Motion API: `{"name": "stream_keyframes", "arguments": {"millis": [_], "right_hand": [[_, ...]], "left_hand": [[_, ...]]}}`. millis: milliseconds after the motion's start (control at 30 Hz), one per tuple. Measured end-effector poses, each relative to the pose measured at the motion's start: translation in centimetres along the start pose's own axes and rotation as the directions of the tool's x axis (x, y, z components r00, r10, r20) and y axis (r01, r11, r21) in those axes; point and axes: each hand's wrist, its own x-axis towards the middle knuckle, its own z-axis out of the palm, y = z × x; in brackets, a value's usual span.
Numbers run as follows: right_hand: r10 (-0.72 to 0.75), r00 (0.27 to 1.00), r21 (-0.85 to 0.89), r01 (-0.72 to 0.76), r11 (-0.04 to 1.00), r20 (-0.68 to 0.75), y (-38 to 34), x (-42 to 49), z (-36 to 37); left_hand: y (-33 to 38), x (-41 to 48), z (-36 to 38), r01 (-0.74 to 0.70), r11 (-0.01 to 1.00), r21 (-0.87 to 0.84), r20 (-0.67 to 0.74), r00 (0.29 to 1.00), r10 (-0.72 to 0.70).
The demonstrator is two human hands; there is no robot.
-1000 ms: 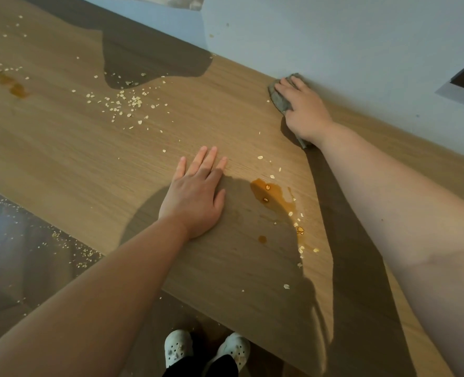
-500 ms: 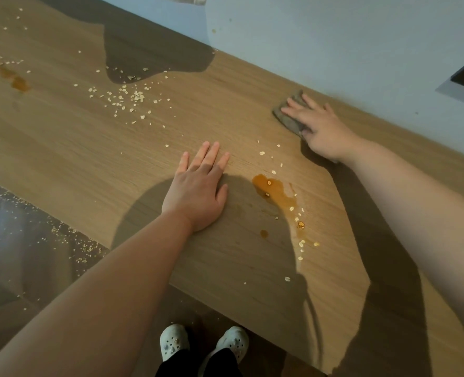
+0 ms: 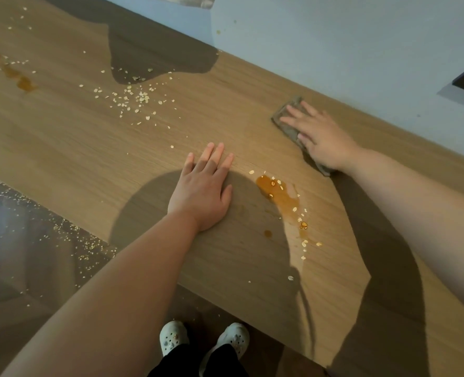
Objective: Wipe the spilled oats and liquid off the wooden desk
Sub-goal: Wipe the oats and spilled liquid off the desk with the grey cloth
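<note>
We see the wooden desk running along the pale wall, most of its mess untouched. Our left hand lies palm down on bare wood, fingers straight and holding nothing, just beside the spill, as it did 1 second ago. Our right hand presses the grey cloth flat under spread fingers, not curled round it. Over the last second hand and cloth have slid off the back edge by the wall towards us. We judge the stroke is heading for the brown liquid nearby, which the cloth has not yet reached. A 2nd brown streak lies far left, well apart. Scattered oats remain between them. We can read no brand, label or writing.
</note>
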Motion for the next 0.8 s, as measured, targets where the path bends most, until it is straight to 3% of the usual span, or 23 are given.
{"name": "stream_keyframes", "arguments": {"millis": [67, 200, 267, 333, 400, 433, 467, 567, 633, 700, 767, 800], "right_hand": [[0.108, 0.994, 0.010, -0.107, 0.994, -0.032, -1.0, -0.4, 0.5], [-0.152, 0.987, 0.009, 0.152, 0.988, 0.056, -4.1, -5.6, 2.5], [-0.172, 0.983, 0.008, 0.171, 0.985, 0.065, -2.2, -6.5, 2.1], [0.014, 1.000, 0.027, -0.014, 1.000, -0.025, 0.4, -5.7, 1.3], [0.239, 0.962, 0.076, -0.230, 0.970, -0.131, 0.9, -5.1, 1.1], [0.273, 0.949, 0.063, -0.266, 0.962, -0.157, 0.1, -5.1, 1.5], [0.241, 0.959, 0.034, -0.239, 0.970, -0.152, -0.8, -5.5, 2.1], [-0.033, 0.999, -0.022, 0.032, 0.999, -0.012, -2.0, -8.3, 3.0], [-0.066, 0.997, -0.048, 0.068, 0.997, 0.042, 0.5, -9.2, 2.0], [0.144, 0.988, -0.014, -0.145, 0.989, -0.061, 2.8, -9.4, 1.3], [0.412, 0.890, 0.060, -0.408, 0.911, -0.195, 2.0, -9.5, 1.7], [0.447, 0.864, 0.056, -0.447, 0.893, -0.232, 0.6, -9.6, 2.6]], "left_hand": [[0.0, 0.0, 0.1, -0.002, 1.000, 0.004, -0.001, 1.000, 0.002], [0.1, 0.1, -0.1, -0.003, 1.000, 0.007, 0.014, 1.000, 0.003], [0.2, 0.1, -0.2, 0.004, 1.000, 0.007, 0.013, 1.000, -0.004], [0.1, 0.1, -0.2, 0.008, 1.000, 0.002, 0.011, 1.000, -0.008], [0.1, 0.1, -0.2, 0.012, 1.000, 0.000, 0.016, 1.000, -0.012], [0.1, 0.1, -0.3, 0.011, 1.000, 0.002, 0.019, 1.000, -0.011], [0.1, 0.1, -0.3, 0.010, 1.000, 0.002, 0.022, 1.000, -0.010], [0.2, 0.2, -0.3, 0.013, 1.000, -0.001, 0.022, 1.000, -0.013], [0.2, 0.2, -0.2, 0.017, 1.000, -0.001, 0.018, 1.000, -0.017], [0.1, 0.3, -0.2, 0.013, 1.000, 0.001, 0.010, 1.000, -0.013], [0.1, 0.3, -0.1, 0.010, 1.000, 0.005, 0.005, 1.000, -0.010], [0.1, 0.3, -0.1, 0.011, 1.000, 0.005, 0.003, 1.000, -0.011]]}}
